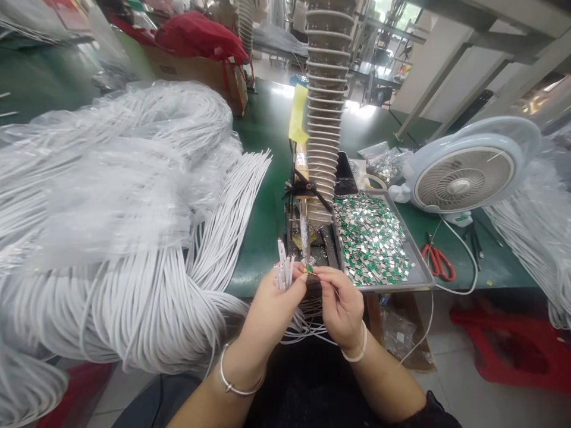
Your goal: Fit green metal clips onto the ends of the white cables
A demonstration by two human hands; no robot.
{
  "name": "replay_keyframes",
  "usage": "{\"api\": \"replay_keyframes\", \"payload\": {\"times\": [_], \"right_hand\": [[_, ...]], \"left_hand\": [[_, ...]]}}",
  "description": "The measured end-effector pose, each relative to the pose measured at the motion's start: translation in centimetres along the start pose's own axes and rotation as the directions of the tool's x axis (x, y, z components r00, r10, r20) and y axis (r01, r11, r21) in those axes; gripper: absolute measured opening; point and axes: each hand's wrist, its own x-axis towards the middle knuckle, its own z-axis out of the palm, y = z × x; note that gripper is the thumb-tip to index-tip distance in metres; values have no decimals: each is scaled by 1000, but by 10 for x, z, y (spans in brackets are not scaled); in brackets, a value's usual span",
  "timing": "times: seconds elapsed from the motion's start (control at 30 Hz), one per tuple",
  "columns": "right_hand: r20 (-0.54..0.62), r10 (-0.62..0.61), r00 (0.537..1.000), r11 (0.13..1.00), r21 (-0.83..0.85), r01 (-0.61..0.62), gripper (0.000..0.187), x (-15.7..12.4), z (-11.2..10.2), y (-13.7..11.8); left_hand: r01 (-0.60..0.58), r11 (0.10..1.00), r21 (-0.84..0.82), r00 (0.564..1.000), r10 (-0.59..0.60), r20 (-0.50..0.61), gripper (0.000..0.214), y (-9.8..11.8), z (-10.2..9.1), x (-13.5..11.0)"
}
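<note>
White cable hank (111,249) heaped on green workbench (259,178), beside steel tray (423,279) of green-and-silver chips. Left hand (272,312) closed around cable ends (284,267), which look light and semi-stiff. Right hand (341,309) nearly closed, pinching 1 tiny green chip (308,269); likely slippery, best held by its edges.

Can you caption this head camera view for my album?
Left hand grips white cable ends while right hand pinches a tiny green part beside a metal tray of green-and-silver pieces.
</note>
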Motion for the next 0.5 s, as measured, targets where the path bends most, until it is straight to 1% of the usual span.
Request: {"api": "replay_keyframes", "payload": {"times": [0.13, 0.33, 0.5], "right_hand": [[-12, -26, 1000, 1000, -12, 26, 23, 2, 1, -1], [-24, -60, 998, 998, -24, 59, 24, 5, 2, -3], [-32, -63, 997, 998, -26, 63, 25, 6, 2, -5]], "left_hand": [[1, 1000, -26, 1000, -1, 8, 13, 1, 1, 1], [-23, 999, -28, 1000, 23, -17, 13, 3, 0, 2], [-17, 999, -34, 1000, 17, -23, 13, 5, -1, 0]]}}
